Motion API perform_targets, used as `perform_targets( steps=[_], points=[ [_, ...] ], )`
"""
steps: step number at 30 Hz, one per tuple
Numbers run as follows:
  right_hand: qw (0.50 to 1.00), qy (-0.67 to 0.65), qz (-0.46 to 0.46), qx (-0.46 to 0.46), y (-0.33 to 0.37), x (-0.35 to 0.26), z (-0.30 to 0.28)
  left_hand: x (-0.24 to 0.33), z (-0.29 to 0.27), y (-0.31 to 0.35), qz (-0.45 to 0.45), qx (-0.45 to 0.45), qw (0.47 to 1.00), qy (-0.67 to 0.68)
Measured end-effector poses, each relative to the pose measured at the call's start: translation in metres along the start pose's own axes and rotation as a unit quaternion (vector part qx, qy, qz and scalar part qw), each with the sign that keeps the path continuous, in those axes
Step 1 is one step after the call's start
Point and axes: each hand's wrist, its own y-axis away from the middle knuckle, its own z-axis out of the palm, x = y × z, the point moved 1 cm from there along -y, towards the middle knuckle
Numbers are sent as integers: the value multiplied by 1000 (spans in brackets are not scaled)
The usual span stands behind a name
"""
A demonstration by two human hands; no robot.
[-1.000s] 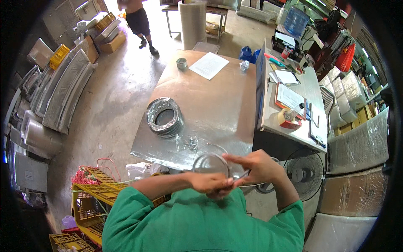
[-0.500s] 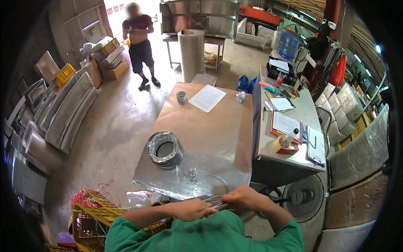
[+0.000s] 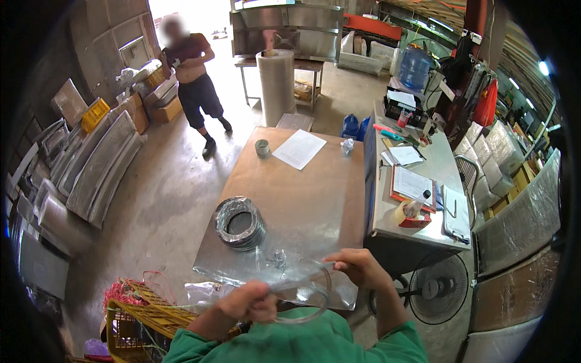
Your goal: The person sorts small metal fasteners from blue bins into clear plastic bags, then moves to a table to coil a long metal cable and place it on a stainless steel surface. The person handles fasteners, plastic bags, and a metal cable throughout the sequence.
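Observation:
My left hand [image 3: 249,302], somewhat blurred, is closed round the left side of a thin, pale grey ring [image 3: 327,293] held in front of my body, over the table's near edge. At the ring's upper right, my right hand [image 3: 361,267] pinches with thumb and forefinger; the ring's rim seems to run into that pinch. Beyond the hands, a stack of dark rings wrapped in shiny film [image 3: 239,224] lies on the table [image 3: 302,199]. A crumpled piece of clear film [image 3: 279,258] sits between that stack and the hands.
At the table's far end lie a tape roll [image 3: 262,147], a paper sheet [image 3: 299,149] and crumpled plastic [image 3: 347,146]. A desk [image 3: 387,212] with clipboards and a tape dispenser stands right, a fan [image 3: 439,287] below it. Yellow crates [image 3: 139,314] sit near left. Another person [image 3: 196,85] stands far left.
My hands have moved apart, the left leftward and the right slightly up, and the ring now shows as a wide loop between them. The other person has stepped nearer.

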Motion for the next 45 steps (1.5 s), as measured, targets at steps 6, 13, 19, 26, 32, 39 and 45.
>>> perform_targets(
  steps=[6, 13, 19, 26, 32, 39, 45],
  points=[
    [966, -172, 189, 20, 29, 34, 87, 66, -10, -3, 376, -66, 920, 94],
    [962, -131, 222, -84, 36, 14, 144, 60, -49, -21, 421, 108, 889, -144],
    [964, 11, 208, -168, 23, -26, 125, -19, -62, -61, 288, 106, 651, -694],
    [989, 15, 127, -79, 22, -19, 117, -34, -66, -41, 165, 76, 625, -759],
    [983, 167, -14, -73, 14, -9, 109, -52, -77, -33, 127, 102, 632, -757],
    [939, 318, -28, -130, 18, -18, 49, -52, -79, -7, 50, 100, 656, -746],
    [971, 223, -87, -29, -27, -28, 23, -61, -71, -12, -10, 32, 923, -384]
  ],
)
